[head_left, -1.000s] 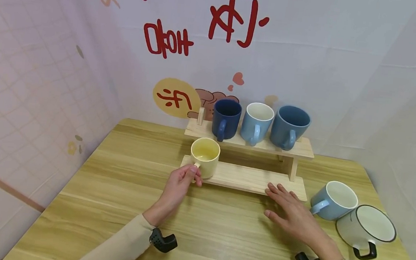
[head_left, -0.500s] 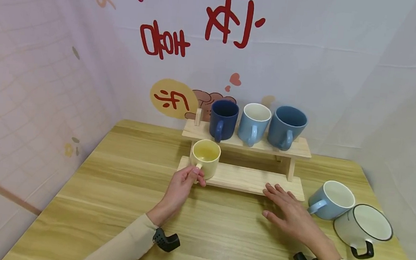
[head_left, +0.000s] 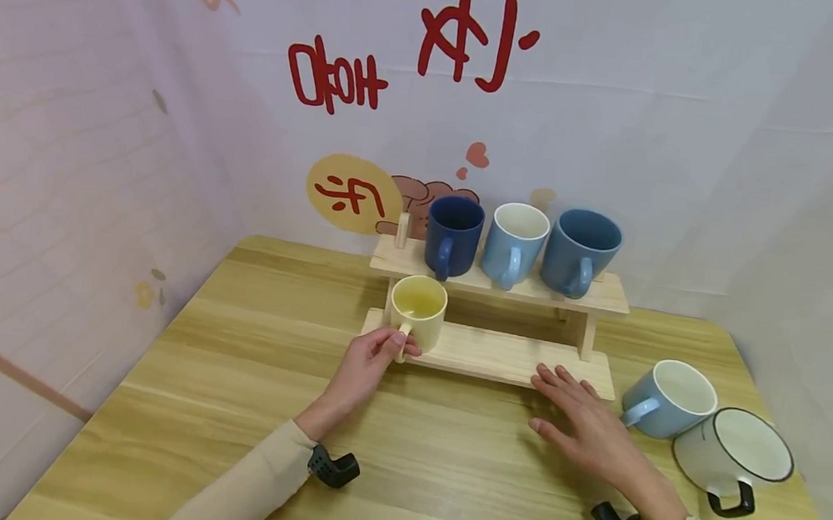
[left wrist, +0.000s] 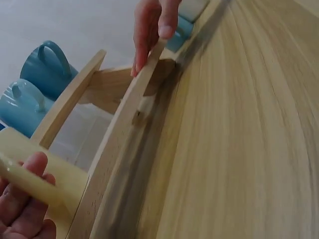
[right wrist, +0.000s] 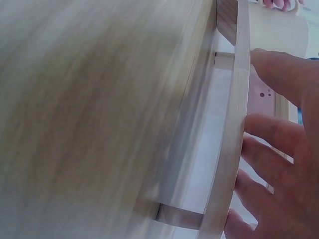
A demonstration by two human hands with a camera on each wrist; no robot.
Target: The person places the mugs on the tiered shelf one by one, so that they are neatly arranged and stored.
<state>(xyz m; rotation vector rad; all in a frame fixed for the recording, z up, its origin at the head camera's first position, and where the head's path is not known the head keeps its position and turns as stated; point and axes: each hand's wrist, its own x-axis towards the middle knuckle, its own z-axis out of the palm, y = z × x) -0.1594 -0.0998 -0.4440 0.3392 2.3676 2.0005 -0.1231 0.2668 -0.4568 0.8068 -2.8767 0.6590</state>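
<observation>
A pale yellow mug (head_left: 426, 329) stands upright at the left end of the lower board (head_left: 490, 353) of a two-tier wooden rack. My left hand (head_left: 367, 366) pinches its handle (left wrist: 30, 181), which points toward me; the left wrist view shows the fingers around that handle. My right hand (head_left: 585, 423) lies with fingers spread at the right part of the same board. In the right wrist view, its fingertips (right wrist: 251, 144) touch the board's front edge, and nothing is held there.
On the upper board (head_left: 403, 260) stand a navy mug (head_left: 456, 243), a light blue mug (head_left: 501, 256) and a grey-blue mug (head_left: 566, 258). To the rack's right, another light blue mug (head_left: 661, 413) and a white mug (head_left: 699, 455) with black rim and handle stand on the table (head_left: 440, 480).
My left hand has shifted the yellow mug slightly to the right along the lower board, keeping its pinch on the handle. The right hand stays in place.
</observation>
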